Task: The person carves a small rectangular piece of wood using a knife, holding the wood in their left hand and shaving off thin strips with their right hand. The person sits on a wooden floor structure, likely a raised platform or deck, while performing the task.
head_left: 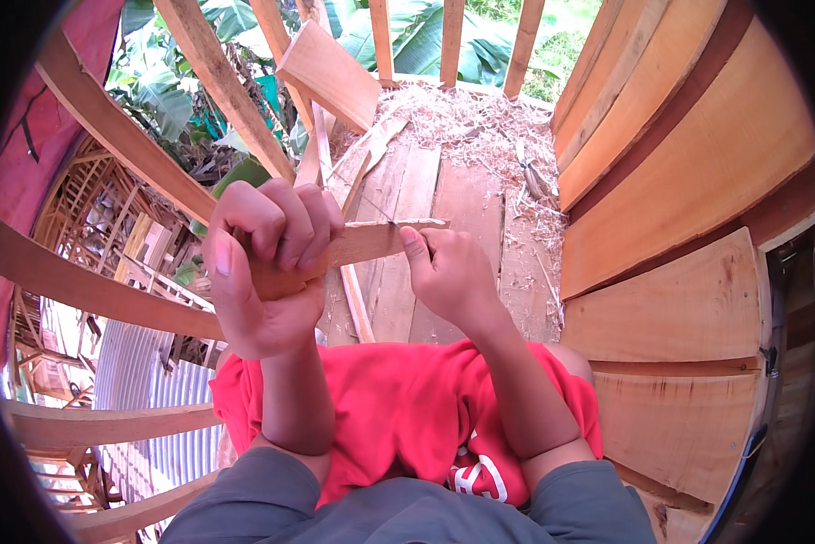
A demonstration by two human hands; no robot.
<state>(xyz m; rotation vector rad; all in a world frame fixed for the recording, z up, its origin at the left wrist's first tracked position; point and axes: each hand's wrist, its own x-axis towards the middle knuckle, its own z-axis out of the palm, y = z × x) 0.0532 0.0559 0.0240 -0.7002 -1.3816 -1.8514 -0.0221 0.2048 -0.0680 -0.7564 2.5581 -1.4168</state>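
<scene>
A flat piece of wood (pixel 367 245) is held up in front of me, above my lap. My left hand (pixel 276 263) wraps its curled fingers around the wider left end. At the narrower right end, my right hand (pixel 451 272) is closed on the wood, its thumb pressed against the near face. Along the top runs a rough, pale edge. A thin dark line crosses that edge near the right thumb; I cannot tell what it is. The right fingers behind the wood are partly hidden.
Below lies a plank floor (pixel 426 195) with curly wood shavings (pixel 462 113) toward the far end. A wooden block (pixel 330 72) leans by the slatted railing (pixel 217 82) at the far left. Plank walls (pixel 670 308) close off the right. Red cloth (pixel 380 390) covers my lap.
</scene>
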